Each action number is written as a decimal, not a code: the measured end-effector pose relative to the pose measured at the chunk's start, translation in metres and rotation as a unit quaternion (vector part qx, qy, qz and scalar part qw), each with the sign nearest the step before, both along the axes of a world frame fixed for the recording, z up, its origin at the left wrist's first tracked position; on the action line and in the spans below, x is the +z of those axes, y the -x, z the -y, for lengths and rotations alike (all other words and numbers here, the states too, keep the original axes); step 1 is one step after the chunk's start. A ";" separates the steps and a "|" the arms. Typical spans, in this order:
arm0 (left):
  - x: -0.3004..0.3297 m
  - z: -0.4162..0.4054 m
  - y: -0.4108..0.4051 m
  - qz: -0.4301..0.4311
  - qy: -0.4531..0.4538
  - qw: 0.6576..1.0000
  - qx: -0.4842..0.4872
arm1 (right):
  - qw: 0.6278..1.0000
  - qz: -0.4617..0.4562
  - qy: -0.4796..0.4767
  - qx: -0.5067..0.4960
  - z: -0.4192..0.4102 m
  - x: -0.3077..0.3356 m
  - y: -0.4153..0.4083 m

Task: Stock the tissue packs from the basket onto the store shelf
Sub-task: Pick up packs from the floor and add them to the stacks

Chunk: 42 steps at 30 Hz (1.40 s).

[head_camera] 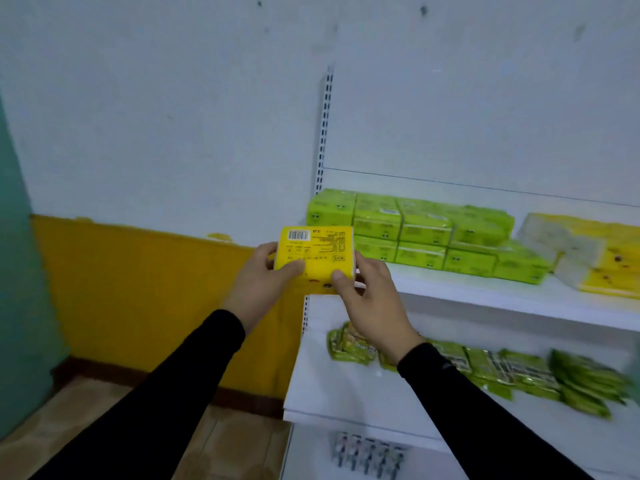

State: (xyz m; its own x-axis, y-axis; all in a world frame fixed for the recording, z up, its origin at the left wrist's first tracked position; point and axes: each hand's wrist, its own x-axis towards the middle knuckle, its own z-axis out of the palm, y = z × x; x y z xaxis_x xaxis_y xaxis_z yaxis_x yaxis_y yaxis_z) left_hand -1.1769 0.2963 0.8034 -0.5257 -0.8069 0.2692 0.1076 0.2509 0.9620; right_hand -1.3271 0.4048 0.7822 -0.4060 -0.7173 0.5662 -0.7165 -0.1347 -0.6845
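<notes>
1. Gripping both ends, a yellow tissue pack (pixel 317 252) is held in the air by the left hand (pixel 263 282) and right hand (pixel 372 299), at the left end of the white shelf (pixel 485 299).
2. Green packs (pixel 415 233) are stacked on that shelf, against a pale wall (pixel 156 116).
3. A yellow-painted band (pixel 138 289) is seen low on the wall, above a tiled floor (pixel 86 410).

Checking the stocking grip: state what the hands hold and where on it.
Both hands hold one yellow tissue pack: left hand on its lower left edge, right hand on its lower right corner.
</notes>
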 end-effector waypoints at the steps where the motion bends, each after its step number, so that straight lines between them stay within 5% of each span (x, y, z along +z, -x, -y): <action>1: 0.005 -0.013 0.012 0.012 0.011 1.000 -0.026 | 1.000 -0.001 0.006 -0.015 -0.016 0.004 0.010; 9: 0.039 -0.092 0.126 0.078 0.114 0.983 -0.122 | 0.994 0.013 0.038 -0.102 -0.116 0.025 0.113; 20: 0.048 -0.175 0.353 0.127 0.209 0.964 -0.102 | 0.988 0.009 0.030 -0.150 -0.212 0.032 0.336; 27: 0.074 -0.178 0.438 0.208 0.315 0.926 -0.026 | 0.990 0.072 0.032 -0.117 -0.203 0.037 0.423; 34: 0.095 -0.142 0.501 0.283 0.326 0.902 -0.018 | 0.984 0.137 0.016 -0.112 -0.156 0.050 0.477; 42: 0.102 -0.121 0.537 0.211 0.358 0.910 -0.012 | 0.981 0.111 0.065 -0.144 -0.135 0.065 0.507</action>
